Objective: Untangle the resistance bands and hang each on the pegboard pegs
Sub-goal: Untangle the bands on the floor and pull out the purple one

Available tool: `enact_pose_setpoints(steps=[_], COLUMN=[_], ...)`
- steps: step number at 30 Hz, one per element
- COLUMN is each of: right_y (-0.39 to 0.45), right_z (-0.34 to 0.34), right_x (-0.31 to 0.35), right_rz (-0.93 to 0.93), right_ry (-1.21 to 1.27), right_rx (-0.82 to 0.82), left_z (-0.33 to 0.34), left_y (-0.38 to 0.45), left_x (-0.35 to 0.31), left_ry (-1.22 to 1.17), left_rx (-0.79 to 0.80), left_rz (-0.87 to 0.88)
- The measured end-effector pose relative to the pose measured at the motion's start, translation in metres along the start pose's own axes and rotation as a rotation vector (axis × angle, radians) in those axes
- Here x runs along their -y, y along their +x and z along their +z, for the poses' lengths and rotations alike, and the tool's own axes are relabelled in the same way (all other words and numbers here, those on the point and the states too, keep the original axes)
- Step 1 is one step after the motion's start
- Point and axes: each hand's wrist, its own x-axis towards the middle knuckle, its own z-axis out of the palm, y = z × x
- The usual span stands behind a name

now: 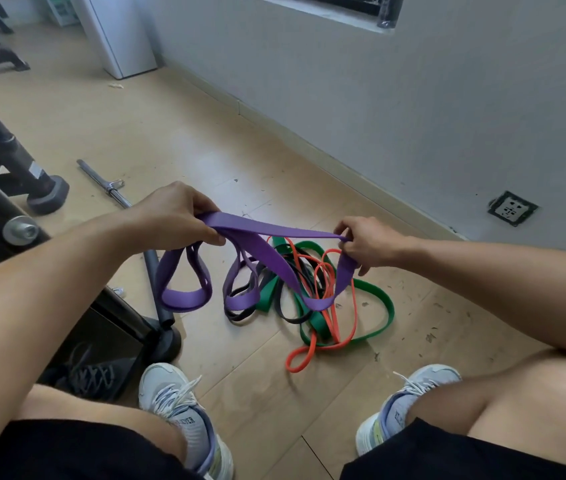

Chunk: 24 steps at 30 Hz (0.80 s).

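Both hands hold the purple band (274, 252) up over the wooden floor (177, 140): the left hand (174, 211) grips a gathered bunch of its loops, the right hand (366, 242) pinches one strand between thumb and fingers. Loops of the purple band hang down between them, and some droop onto the pile below. That pile — a green band (383, 317), an orange band (309, 355) and a dark band (240, 317) — lies knotted together on the floor just ahead of the person's grey sneakers (179, 410).

To the left, a metal bar (103, 183) lies on the floor beside black gym equipment (15, 168), whose frame crowds the left hand's side. A grey wall (413, 98) runs along the right, with a socket plate (513, 208) set low in it. A white cabinet (119, 32) stands in the far corner. Printing on the left sneaker's tongue is too blurred to read.
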Motion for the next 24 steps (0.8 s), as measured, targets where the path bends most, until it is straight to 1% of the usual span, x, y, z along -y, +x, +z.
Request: enact_pose_setpoints(steps=[4,7,9,11,13,15,17,19,21,23,24], right_y=[0.0,0.003,0.006,0.006,0.005,0.005,0.005,0.003,-0.001,-0.009,-0.012], right_z=[0.003,0.001,-0.001,-0.001,0.0,0.004,0.007,0.009,0.012,0.013,0.013], right_x=[0.005,0.004,0.0,-0.001,0.0,-0.001,-0.004,-0.002,0.001,0.011,0.019], right_rz=[-0.04,-0.114,-0.182,-0.188,-0.115,-0.062,-0.032,-0.016,-0.039,-0.111,-0.163], right_ry=[-0.094,-0.193,-0.304,-0.353,-0.402,-0.451,-0.391,-0.325,-0.354,-0.341,-0.269], right_rx=[-0.09,-0.236,-0.314,-0.329,-0.268,-0.158,0.003,0.197,0.344,0.372,0.357], left_z=[-0.001,-0.004,-0.005,-0.002,0.001,0.004,0.005,0.006,0.009,0.011,0.013], left_y=[0.0,-0.001,-0.002,-0.003,-0.002,-0.002,-0.002,-0.002,-0.003,-0.003,-0.003], left_x=[-0.004,-0.007,-0.008,-0.01,-0.011,-0.011,-0.01,-0.009,-0.01,-0.013,-0.014], left_ry=[-0.01,0.005,0.064,0.144,0.163,0.144,0.133,0.105,0.068,0.031,0.022], left_rx=[0.028,0.072,0.104,0.126,0.125,0.111,0.098,0.09,0.088,0.095,0.096], left_rz=[0.023,0.03,0.023,0.021,0.021,0.03,0.045,0.063,0.086,0.109,0.12])
